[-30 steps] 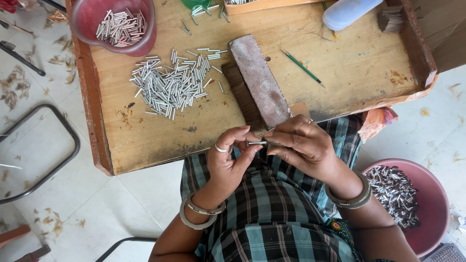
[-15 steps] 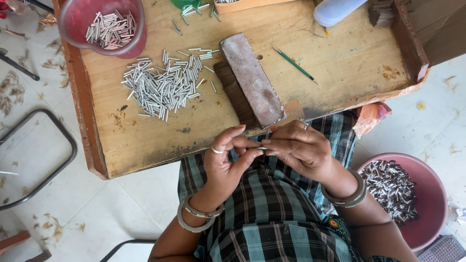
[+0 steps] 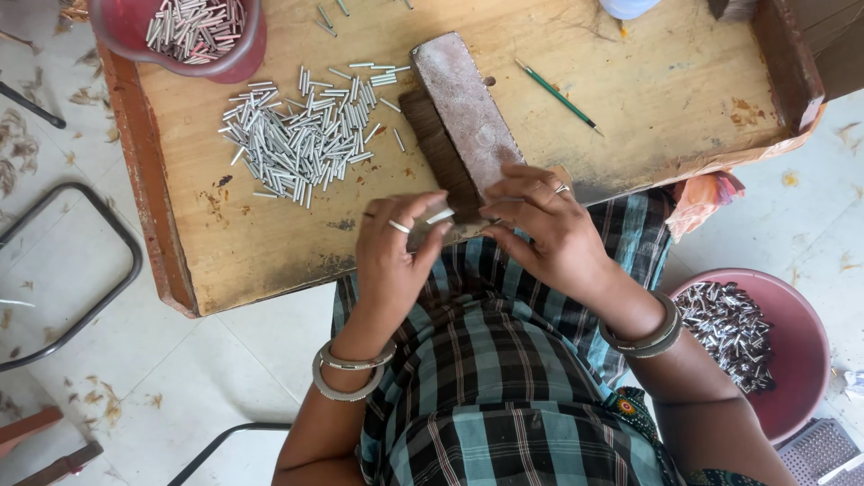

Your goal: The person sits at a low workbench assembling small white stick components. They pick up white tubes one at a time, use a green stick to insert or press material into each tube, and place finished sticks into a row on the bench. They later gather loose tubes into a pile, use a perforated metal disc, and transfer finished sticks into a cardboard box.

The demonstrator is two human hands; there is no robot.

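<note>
My left hand (image 3: 393, 256) pinches a small white tube (image 3: 440, 216) between thumb and fingers, just over the near edge of a wooden board (image 3: 630, 99). My right hand (image 3: 549, 229) is beside it, fingertips meeting the same tube at its right end. Both hands hover above my lap in a checked cloth. A wooden block with a dark brush-like edge (image 3: 459, 117) lies on the board right behind my hands. A pile of several white tubes (image 3: 301, 139) is spread on the board to the left.
A red bowl of white tubes (image 3: 193, 31) sits at the board's far left corner. A green pencil-like stick (image 3: 558, 97) lies to the right of the block. A maroon bowl with dark tubes (image 3: 751, 342) rests on the floor by my right elbow. A metal frame (image 3: 99, 297) stands left.
Both hands have stayed together on the tube and moved up toward the board's near edge, close to the block. The view has shifted slightly.
</note>
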